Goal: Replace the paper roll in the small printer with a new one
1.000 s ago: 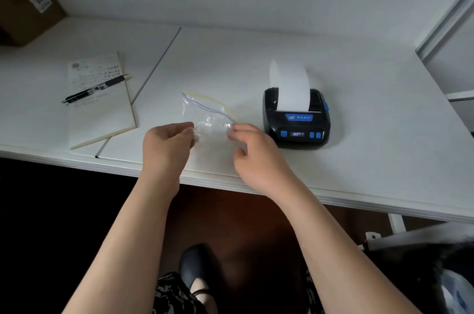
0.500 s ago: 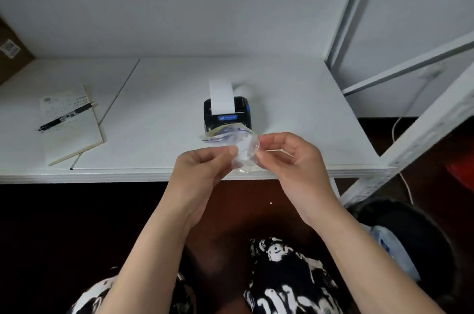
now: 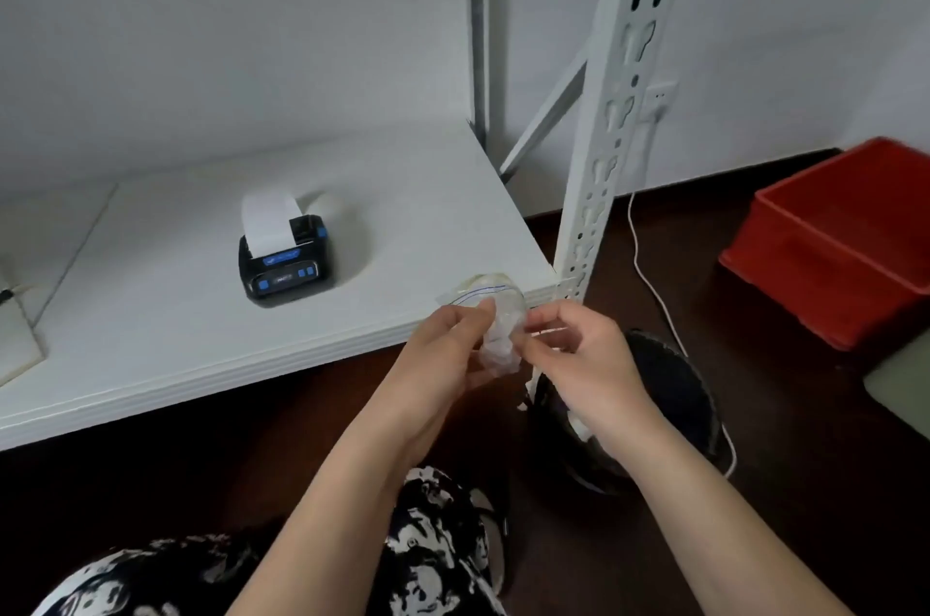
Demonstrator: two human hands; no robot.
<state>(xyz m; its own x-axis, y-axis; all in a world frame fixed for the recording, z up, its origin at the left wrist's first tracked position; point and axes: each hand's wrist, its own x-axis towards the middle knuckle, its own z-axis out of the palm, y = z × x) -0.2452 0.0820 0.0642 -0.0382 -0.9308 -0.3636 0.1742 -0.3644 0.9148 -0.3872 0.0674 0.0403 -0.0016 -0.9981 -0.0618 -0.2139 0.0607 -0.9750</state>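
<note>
The small black printer (image 3: 285, 263) with blue buttons sits on the white table (image 3: 151, 343), a strip of white paper (image 3: 268, 225) standing up out of its slot. Both hands are off the table's right front corner, above the floor. My left hand (image 3: 448, 349) and my right hand (image 3: 578, 354) pinch a crumpled clear zip bag (image 3: 495, 328) between them. I cannot tell what the bag holds.
A black waste bin (image 3: 674, 394) stands on the dark floor just under my right hand. A white perforated rack post (image 3: 604, 137) rises at the table's corner, with a white cable (image 3: 649, 283) beside it. A red crate (image 3: 845, 238) lies at the right.
Both hands lifted the zip bag off the table and carried it right, past the table's corner, crumpling it. The view swung right, bringing the bin and red crate in.
</note>
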